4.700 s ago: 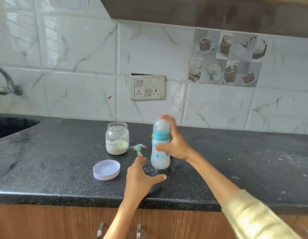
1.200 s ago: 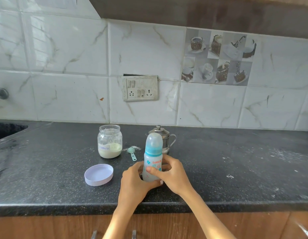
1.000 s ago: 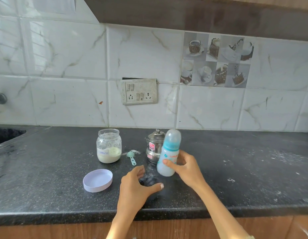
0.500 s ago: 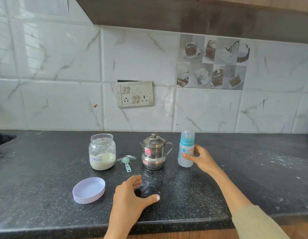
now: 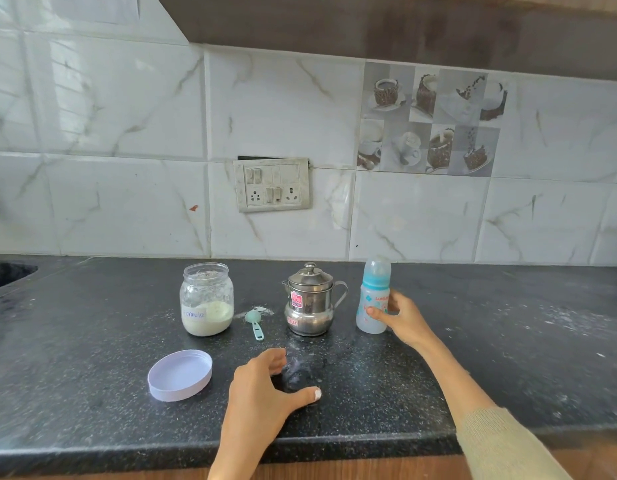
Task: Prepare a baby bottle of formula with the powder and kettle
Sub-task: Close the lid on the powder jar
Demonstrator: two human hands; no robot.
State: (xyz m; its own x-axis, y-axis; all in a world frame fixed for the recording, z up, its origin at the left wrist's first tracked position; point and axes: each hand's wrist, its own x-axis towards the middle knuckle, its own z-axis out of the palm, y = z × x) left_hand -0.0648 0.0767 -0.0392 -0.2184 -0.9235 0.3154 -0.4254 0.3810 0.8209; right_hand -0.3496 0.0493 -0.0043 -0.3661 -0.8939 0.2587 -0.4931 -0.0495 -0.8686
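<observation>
Far left, open glass jar of pale formula powder (image 5: 206,299); its round lilac plastic lid (image 5: 180,374) upturned nearer; small teal plastic scoop (image 5: 255,322) beside spilt powder; lidded steel kettle (image 5: 310,299) centre; left hand (image 5: 265,393) spread, empty, low over dusted black granite counter (image 5: 508,358); right of kettle, capped clear baby bottle with blue collar (image 5: 374,299) upright on counter, right hand (image 5: 397,315) wrapped around its body; judged: mixing finished, bottle being set down; next likely release, then lid onto jar
</observation>
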